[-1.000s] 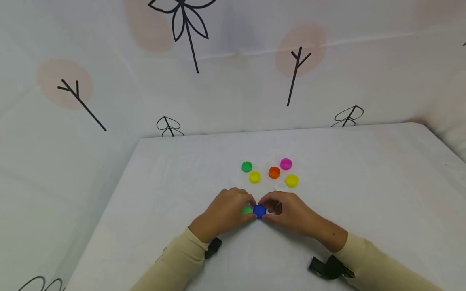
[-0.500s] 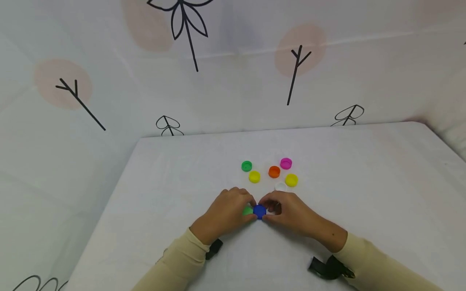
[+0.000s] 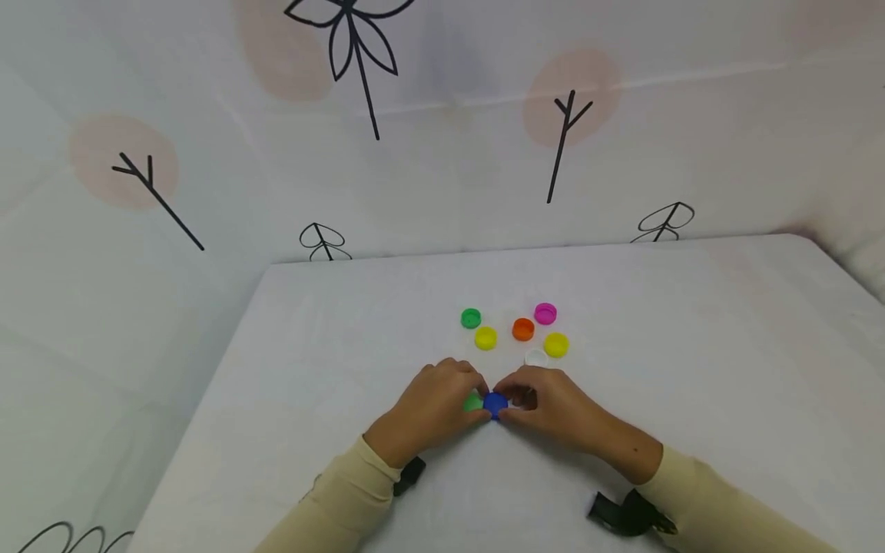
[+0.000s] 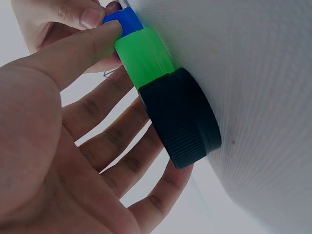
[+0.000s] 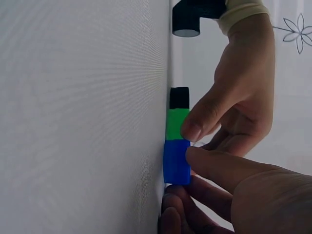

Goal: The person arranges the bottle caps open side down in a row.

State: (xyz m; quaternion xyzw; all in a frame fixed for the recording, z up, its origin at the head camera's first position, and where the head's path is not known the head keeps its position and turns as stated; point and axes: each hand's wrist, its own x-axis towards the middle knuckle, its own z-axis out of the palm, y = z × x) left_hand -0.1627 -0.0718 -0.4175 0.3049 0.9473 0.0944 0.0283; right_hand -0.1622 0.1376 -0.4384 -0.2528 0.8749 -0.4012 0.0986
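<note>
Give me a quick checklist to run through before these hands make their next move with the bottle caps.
1. Row closed up: ok. Black cap, light green cap and blue cap touch side by side.
2. Right hand grip: ok. It pinches the blue cap.
3. Left hand grip: ok. It pinches the light green cap, thumb near the blue one.
4. Black cap visible from above: not ok. The left hand hides it in the head view.
5. White cap free of the right hand: cannot tell. They look very close.
6. Other loose caps clear of the row: ok. Dark green cap, orange cap and pink cap lie apart from it.
</note>
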